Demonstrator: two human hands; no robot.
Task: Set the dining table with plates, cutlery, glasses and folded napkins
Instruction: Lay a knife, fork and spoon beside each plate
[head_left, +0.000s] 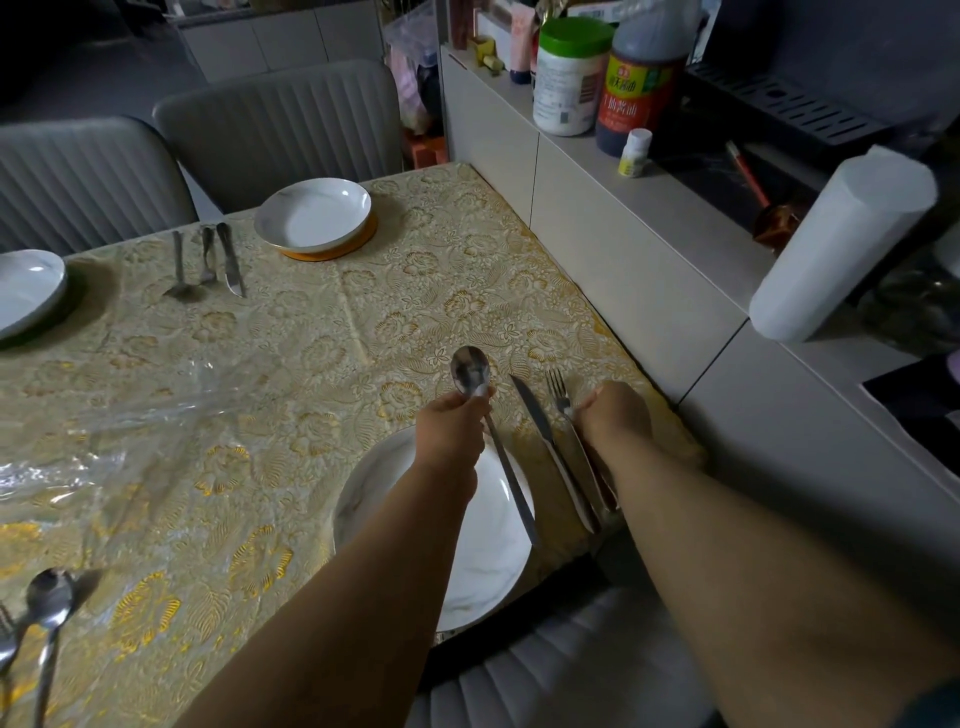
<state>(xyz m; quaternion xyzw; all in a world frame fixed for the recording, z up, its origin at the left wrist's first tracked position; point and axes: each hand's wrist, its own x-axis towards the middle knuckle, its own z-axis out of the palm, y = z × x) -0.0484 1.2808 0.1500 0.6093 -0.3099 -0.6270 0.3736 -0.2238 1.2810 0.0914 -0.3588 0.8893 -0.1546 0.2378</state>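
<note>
My left hand (453, 426) grips a steel spoon (470, 370) near its bowl, its handle slanting back over the near white plate (483, 566). Just right of the plate a knife (545, 441) lies on the gold floral tablecloth (322, 364). My right hand (613, 415) holds a fork (559, 391) beside the knife, tines pointing away. A second plate (314, 214) on an orange mat sits at the far side, with a spoon, fork and knife set (208, 262) left of it. A third plate (26, 291) shows at the left edge.
Loose spoons (47, 608) lie at the near left. Clear plastic film (130, 415) covers the left of the table. Grey chairs (280, 124) stand behind. A counter (623, 218) on the right carries bottles (636, 78) and a white roll (841, 244).
</note>
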